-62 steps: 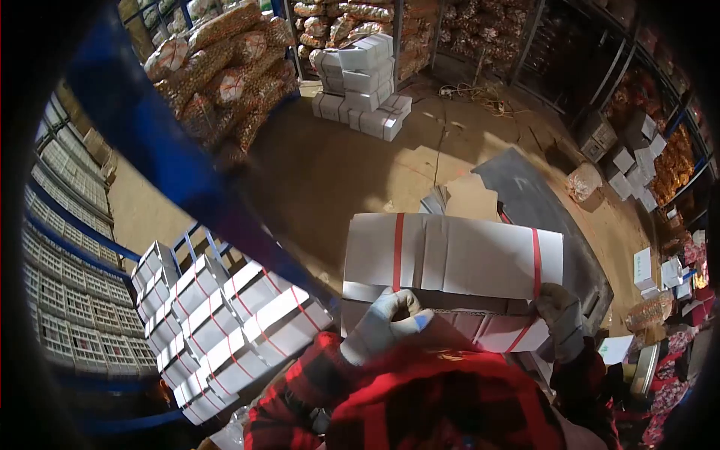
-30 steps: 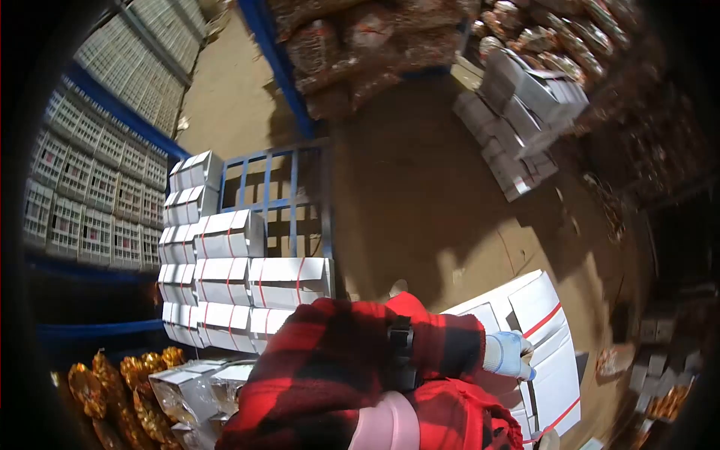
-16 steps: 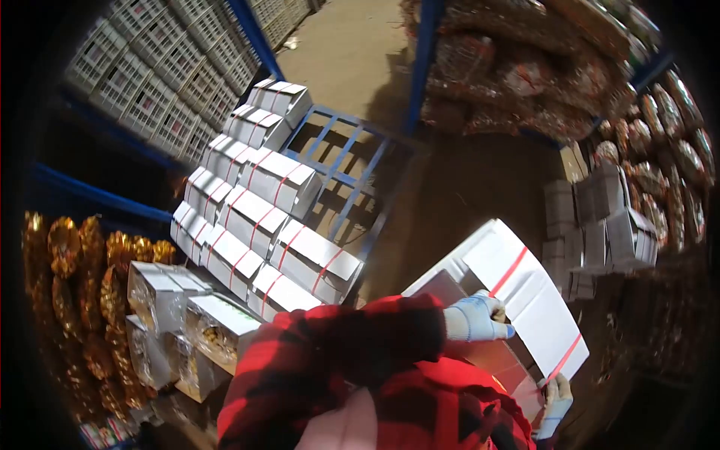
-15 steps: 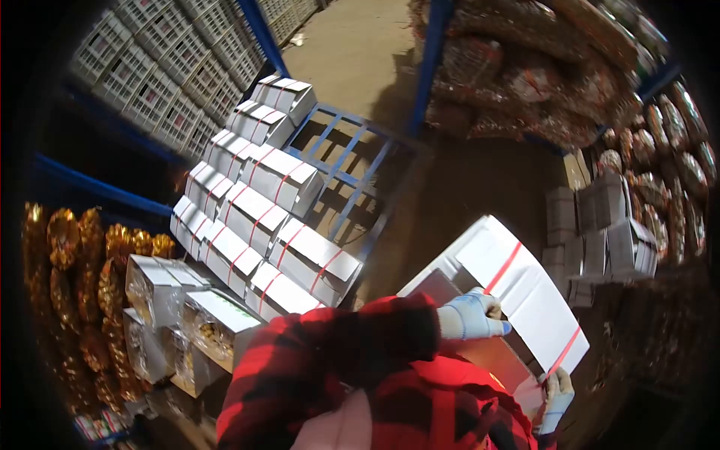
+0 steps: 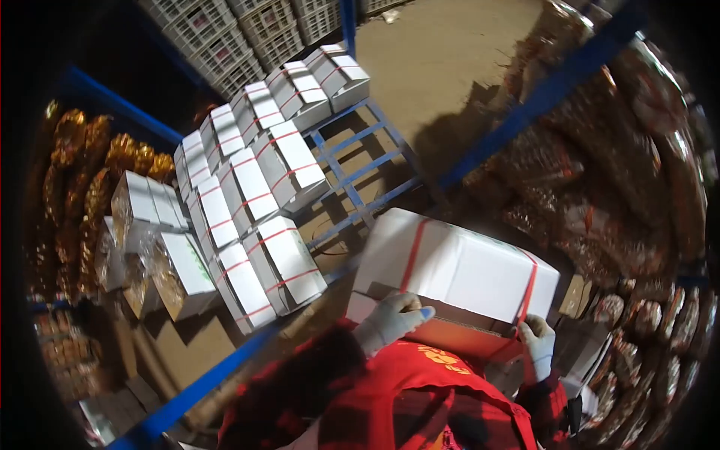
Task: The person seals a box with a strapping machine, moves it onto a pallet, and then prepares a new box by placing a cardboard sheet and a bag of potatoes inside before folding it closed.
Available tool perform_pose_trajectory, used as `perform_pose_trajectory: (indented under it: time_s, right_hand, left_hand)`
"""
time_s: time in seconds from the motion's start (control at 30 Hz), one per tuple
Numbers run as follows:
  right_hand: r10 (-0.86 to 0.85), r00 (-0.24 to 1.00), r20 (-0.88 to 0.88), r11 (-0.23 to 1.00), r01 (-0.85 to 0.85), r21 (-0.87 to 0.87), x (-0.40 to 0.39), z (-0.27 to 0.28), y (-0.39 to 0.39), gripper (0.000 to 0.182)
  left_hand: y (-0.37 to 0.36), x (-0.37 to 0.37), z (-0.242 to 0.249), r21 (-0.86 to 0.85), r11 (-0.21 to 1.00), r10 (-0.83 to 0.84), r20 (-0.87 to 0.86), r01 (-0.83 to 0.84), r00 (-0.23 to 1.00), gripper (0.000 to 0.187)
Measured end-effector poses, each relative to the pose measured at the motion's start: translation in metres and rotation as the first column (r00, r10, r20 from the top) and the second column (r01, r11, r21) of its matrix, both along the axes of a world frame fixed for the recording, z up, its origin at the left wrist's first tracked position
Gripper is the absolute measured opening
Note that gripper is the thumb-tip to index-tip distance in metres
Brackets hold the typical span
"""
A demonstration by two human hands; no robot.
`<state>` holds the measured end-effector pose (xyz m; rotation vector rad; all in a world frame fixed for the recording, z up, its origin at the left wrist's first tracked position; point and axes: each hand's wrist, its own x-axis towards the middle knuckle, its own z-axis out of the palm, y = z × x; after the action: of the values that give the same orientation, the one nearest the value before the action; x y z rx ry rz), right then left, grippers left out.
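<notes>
A white cardboard box (image 5: 465,262) with two red straps is held against the front of my body. My left hand (image 5: 395,321), in a pale glove with a blue fingertip, is closed at the box's near edge, by the left strap. At the near right corner my right hand (image 5: 536,341), gloved too, pinches the right red strap (image 5: 529,285). To the left, several similar white boxes (image 5: 251,184) with red straps stand in rows on a blue metal frame (image 5: 349,180).
White plastic crates (image 5: 217,34) are stacked at the back left. Open boxes with clear wrapping (image 5: 184,274) stand at the left beside golden wrapped bundles (image 5: 71,172). A blue bar (image 5: 547,94) crosses before wrapped bundles at the right. A blue rail (image 5: 202,386) runs at the lower left.
The view has turned, and the held box now lies more level and closer to the blue frame. Both hands have moved with it, still at the strap areas.
</notes>
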<state>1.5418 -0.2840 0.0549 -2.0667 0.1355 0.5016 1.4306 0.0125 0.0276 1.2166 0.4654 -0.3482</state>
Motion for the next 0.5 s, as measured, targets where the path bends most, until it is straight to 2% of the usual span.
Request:
perform_pose_trajectory:
  time_s: [0.03, 0.13, 0.27, 0.3, 0.37, 0.4, 0.47, 0.5]
  right_hand:
    - [0.060, 0.998, -0.004, 0.998, -0.060, 0.027, 0.027, -0.002, 0.015, 0.014]
    - [0.280, 0.960, -0.004, 0.959, -0.279, 0.051, 0.093, -0.006, 0.078, 0.013]
    - [0.508, 0.857, -0.081, 0.856, -0.494, 0.152, 0.132, -0.016, 0.171, 0.020]
    - [0.573, 0.818, -0.055, 0.819, -0.568, 0.085, 0.134, -0.012, 0.191, 0.022]
    - [0.691, 0.722, -0.022, 0.722, -0.692, -0.033, 0.137, -0.004, 0.232, 0.025]
    - [0.740, 0.673, -0.015, 0.672, -0.739, -0.046, 0.142, -0.006, 0.247, 0.023]
    - [0.785, 0.618, 0.045, 0.615, -0.786, 0.058, 0.143, -0.008, 0.278, 0.020]
    - [0.840, 0.534, 0.098, 0.538, -0.842, -0.021, 0.149, -0.011, 0.292, 0.020]
  left_hand:
    - [0.005, 0.003, -0.001, -0.092, 0.991, 0.091, -0.030, -0.093, 0.995, 0.026]
    - [0.026, 0.013, 0.007, -0.048, 0.952, 0.294, -0.143, -0.303, 0.945, 0.028]
    - [0.058, 0.005, -0.023, -0.034, 0.857, 0.502, -0.177, -0.515, 0.847, 0.023]
    - [0.064, 0.001, -0.020, -0.032, 0.824, 0.541, -0.249, -0.565, 0.803, 0.021]
    - [0.066, -0.009, -0.031, 0.017, 0.753, 0.641, -0.249, -0.658, 0.726, 0.020]
    - [0.069, -0.014, -0.034, 0.054, 0.715, 0.687, -0.240, -0.697, 0.686, 0.019]
    - [0.076, -0.020, -0.029, 0.035, 0.633, 0.751, -0.273, -0.774, 0.602, 0.017]
    - [0.075, -0.021, -0.033, 0.044, 0.569, 0.797, -0.276, -0.821, 0.538, 0.017]
